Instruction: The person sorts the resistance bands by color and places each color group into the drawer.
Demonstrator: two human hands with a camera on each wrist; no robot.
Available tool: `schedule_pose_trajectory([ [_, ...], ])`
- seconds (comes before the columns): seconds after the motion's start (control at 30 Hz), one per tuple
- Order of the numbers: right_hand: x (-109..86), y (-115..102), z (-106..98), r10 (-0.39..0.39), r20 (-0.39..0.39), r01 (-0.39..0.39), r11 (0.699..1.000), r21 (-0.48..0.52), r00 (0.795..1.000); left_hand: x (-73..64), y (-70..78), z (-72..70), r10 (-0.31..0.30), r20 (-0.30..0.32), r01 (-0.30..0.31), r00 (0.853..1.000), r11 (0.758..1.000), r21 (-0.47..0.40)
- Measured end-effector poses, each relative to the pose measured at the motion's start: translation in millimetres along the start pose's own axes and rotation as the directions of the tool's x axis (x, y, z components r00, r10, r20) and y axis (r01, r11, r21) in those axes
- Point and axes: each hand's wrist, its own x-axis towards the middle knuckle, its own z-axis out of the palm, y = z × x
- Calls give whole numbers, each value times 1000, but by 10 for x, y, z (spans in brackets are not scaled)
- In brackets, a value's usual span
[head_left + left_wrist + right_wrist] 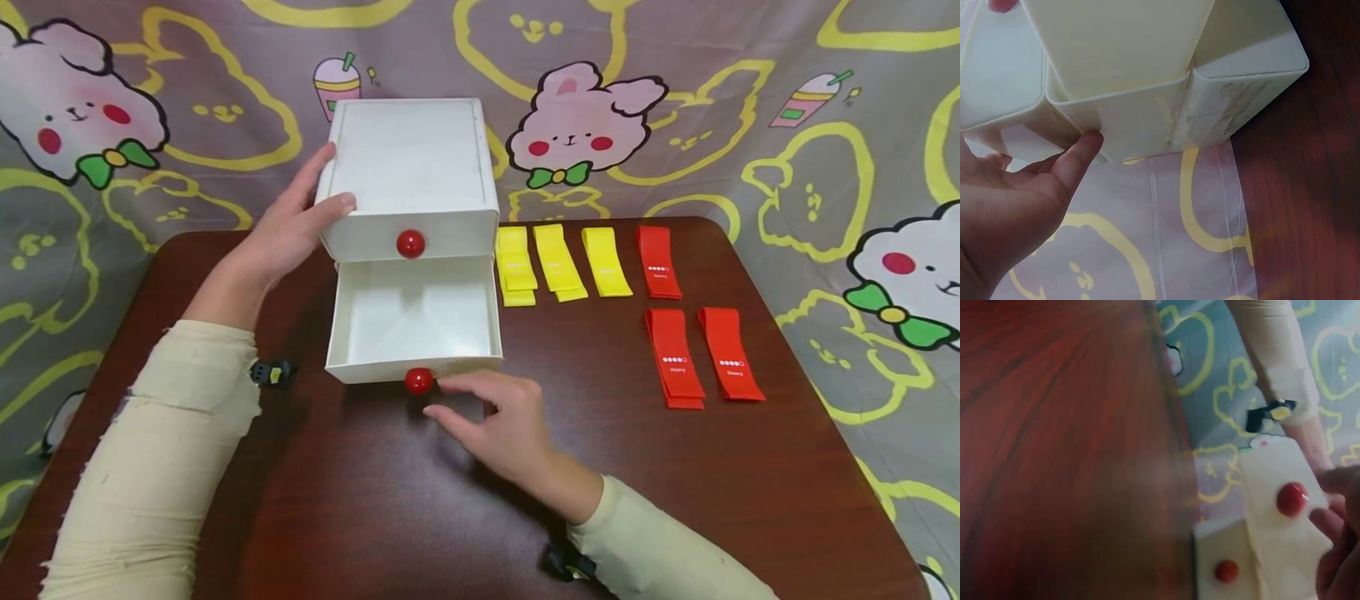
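A white drawer cabinet [405, 158] stands at the back of the table. Its pulled-out drawer [367, 372] shows a bare white inside. My left hand [288, 218] rests against the cabinet's upper left side, thumb over the top's front edge. In the left wrist view, a fingertip [1093, 140] touches the white side. Beside the pulled-out drawer's red knob [418, 382] is my right hand [501, 421], thumb and index finger parted with nothing between them. The upper front has another red knob [410, 243]. The right wrist view catches a further knob [1227, 571] on a neighbouring drawer front.
Several yellow bands [607, 262] lie folded right of the cabinet. Farther right are red bands [677, 358] marked "Heavy". A patterned curtain [705, 125] hangs behind the dark wooden table [360, 500]. Small black devices [272, 372] sit at both wrists.
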Motion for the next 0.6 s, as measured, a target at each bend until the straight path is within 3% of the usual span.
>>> schedule_pose_trajectory([
  [0.1,11,-10,-219,-51,173,53,999,-5,984,-1,2,-2,1,-2,-1,1000,1000,4],
  [0.2,12,9,-485,-49,363,58,998,-14,930,0,2,0,4,-5,-4,1000,1000,-2],
  [0.3,-2,79,-728,-21,467,26,1000,-3,884,1,5,3,7,-4,-7,1000,1000,-13],
  [0.4,-29,189,-941,9,487,-2,1000,-15,873,3,6,8,7,-1,-7,1000,1000,-19],
  [0.6,-49,445,-1252,96,432,-65,994,-86,897,15,-11,1,12,1,-12,1000,999,-34],
])
